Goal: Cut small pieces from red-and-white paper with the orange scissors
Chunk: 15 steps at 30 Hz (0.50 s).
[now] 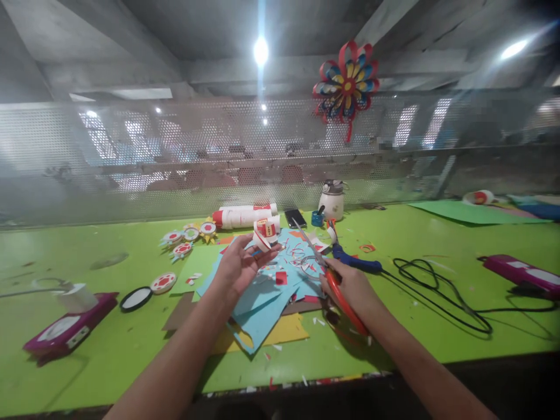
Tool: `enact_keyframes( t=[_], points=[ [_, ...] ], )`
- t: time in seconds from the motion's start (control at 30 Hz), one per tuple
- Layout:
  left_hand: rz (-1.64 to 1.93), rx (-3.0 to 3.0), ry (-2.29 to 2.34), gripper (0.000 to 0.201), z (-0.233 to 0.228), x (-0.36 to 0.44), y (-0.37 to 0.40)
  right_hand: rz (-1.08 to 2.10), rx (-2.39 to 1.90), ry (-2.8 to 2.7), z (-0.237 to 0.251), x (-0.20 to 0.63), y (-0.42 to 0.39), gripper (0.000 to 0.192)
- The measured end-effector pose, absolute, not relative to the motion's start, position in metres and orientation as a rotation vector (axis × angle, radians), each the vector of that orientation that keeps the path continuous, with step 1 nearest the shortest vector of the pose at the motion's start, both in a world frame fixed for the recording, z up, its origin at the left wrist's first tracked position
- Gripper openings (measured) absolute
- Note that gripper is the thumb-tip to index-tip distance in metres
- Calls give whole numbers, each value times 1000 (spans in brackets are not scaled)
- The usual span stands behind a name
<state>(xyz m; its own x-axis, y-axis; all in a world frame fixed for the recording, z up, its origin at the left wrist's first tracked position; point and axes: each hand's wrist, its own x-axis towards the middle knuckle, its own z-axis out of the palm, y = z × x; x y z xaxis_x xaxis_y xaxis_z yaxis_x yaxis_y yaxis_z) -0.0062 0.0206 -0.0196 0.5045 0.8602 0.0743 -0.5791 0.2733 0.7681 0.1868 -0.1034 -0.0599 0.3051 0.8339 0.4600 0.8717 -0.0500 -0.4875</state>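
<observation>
My left hand [238, 265] is closed around a small white round piece [262, 241] with a red edge, which looks like the cut-off bottom of a paper cup. Just beyond it is a red-and-white paper cup [270, 227]; I cannot tell whether the two touch. My right hand [350, 286] grips scissors with red handles [345, 303], their long blades [306, 234] pointing up and to the left. The blades are apart from the white piece. Below both hands lie light blue paper sheets [258, 324] strewn with red and white scraps.
Decorated paper discs [182, 250] and a black ring [136, 298] lie left. Stacked paper cups [245, 217], a phone [296, 219] and a white jug [331, 201] stand behind. A blue glue gun [356, 261] trails its cable right; purple power strips [72, 326] flank the green table.
</observation>
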Motion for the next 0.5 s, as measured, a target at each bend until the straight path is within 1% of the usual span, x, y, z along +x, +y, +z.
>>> enact_keyframes(
  t=[0.1,0.23,0.43,0.5],
  points=[
    [1048,857,426,20,-24,-4,24,-85,-1897,-1494,-60,189,-103,31],
    [1087,992,397,22,-30,-1,24,-120,-1913,-1481,-61,190,-100,26],
    [1059,1096,400,35,-29,-4,20,-149,-1844,-1546,-63,189,-96,23],
    [1012,1098,372,35,-30,-4,22,-151,-1825,-1540,-64,188,-95,24]
  ],
)
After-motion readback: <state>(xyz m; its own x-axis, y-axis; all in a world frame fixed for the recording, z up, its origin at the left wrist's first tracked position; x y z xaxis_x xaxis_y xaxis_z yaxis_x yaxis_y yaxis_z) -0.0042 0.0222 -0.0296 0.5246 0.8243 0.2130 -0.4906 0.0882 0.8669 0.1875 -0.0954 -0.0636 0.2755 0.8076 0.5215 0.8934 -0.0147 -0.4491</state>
